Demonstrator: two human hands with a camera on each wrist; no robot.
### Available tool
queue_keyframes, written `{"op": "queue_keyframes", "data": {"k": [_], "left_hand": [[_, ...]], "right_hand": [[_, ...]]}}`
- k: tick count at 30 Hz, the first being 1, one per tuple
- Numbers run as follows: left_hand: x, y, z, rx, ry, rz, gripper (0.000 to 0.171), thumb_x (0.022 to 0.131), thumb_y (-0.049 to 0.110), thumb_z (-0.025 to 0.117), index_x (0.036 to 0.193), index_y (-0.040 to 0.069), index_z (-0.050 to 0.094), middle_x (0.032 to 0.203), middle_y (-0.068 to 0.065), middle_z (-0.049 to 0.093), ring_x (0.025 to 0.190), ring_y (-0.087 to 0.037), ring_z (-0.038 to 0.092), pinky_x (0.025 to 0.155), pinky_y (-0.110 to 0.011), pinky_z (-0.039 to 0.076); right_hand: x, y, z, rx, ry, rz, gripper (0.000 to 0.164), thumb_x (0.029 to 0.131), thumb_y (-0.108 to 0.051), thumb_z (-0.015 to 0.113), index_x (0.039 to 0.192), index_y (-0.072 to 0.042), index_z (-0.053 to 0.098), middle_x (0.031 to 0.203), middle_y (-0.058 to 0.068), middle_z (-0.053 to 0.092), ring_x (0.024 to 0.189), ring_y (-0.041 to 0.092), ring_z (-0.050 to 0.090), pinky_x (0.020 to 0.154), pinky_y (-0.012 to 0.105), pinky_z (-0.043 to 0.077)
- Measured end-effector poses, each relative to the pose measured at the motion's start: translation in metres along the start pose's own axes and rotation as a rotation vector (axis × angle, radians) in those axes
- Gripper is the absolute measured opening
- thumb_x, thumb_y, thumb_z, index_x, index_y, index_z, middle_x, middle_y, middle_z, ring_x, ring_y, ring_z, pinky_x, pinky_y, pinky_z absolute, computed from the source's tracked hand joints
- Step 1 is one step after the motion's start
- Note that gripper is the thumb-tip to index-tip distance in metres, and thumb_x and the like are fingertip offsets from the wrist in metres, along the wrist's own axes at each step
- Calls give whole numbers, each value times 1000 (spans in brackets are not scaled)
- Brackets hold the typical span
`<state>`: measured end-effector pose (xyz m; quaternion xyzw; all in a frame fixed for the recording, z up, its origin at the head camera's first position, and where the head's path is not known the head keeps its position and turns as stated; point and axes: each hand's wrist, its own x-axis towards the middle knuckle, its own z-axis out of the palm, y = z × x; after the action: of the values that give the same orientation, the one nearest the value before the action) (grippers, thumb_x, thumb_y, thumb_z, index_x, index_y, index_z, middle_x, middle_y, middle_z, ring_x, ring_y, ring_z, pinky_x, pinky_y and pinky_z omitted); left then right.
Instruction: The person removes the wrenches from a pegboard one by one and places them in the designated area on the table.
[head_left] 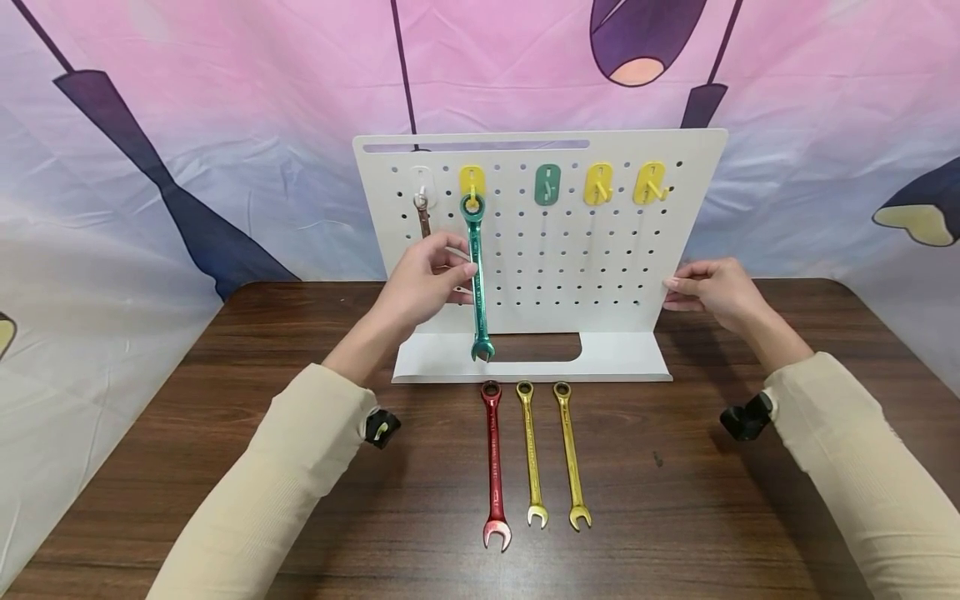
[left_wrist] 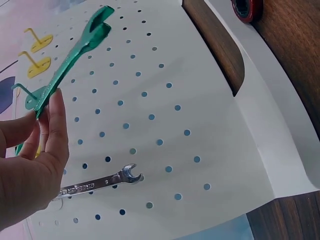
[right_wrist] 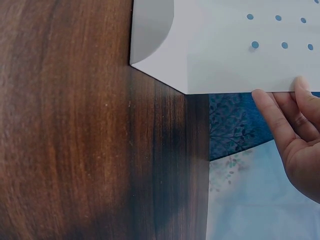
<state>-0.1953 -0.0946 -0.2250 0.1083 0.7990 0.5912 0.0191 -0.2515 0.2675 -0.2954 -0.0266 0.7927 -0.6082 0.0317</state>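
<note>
My left hand (head_left: 429, 279) pinches the shaft of a green combination wrench (head_left: 478, 283) between thumb and fingers. The ring end is up at the second hook (head_left: 472, 178), a yellow one; I cannot tell whether the ring is around it. In the left wrist view the wrench's open end (left_wrist: 96, 31) stands apart from the board. A silver wrench (left_wrist: 100, 185) hangs at the white hook (head_left: 422, 185), partly behind my left hand in the head view. My right hand (head_left: 716, 290) pinches the right edge of the white pegboard (head_left: 570, 250), its thumb on the front face.
On the wooden table (head_left: 645, 517) before the board lie a red wrench (head_left: 494, 458), a yellow wrench (head_left: 532, 450) and another yellow wrench (head_left: 572, 450). A green hook (head_left: 547, 184) and two yellow hooks (head_left: 598, 183) are farther right. A patterned cloth (head_left: 300, 100) hangs behind.
</note>
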Motion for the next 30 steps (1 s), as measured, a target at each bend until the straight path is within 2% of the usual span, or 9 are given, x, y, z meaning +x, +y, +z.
{"op": "queue_keyframes", "data": {"k": [9,17,25,30], "left_hand": [[-4,9,-2,-1,-16,10,21,92,3,52,112,-2,50,95,-14,56,83,-23,59,72,-31,57],[-7,14,-2,-28,-32,7,20,92,2,52,111,-2,50,95,-14,57,82,-23,59,71,-31,57],[-14,13,-2,-9,-49,-3,21,91,2,53,112,-2,50,96,-15,57,84,-24,59,71,-31,57],[-19,7,-2,4,-58,-11,20,92,1,52,111,-3,50,95,-16,57,83,-24,59,70,-31,58]], "right_hand": [[-1,-1,0,-30,1,2,17,89,-4,57,92,13,59,89,8,56,75,17,65,79,38,55],[0,-1,0,-22,2,-1,15,89,-3,57,91,12,60,89,8,56,74,17,66,78,38,55],[0,-1,0,-9,2,5,13,89,-3,57,88,9,62,87,6,58,74,18,66,79,39,55],[0,-1,0,-18,3,13,14,89,-3,57,89,10,61,87,6,58,74,18,65,80,40,54]]}}
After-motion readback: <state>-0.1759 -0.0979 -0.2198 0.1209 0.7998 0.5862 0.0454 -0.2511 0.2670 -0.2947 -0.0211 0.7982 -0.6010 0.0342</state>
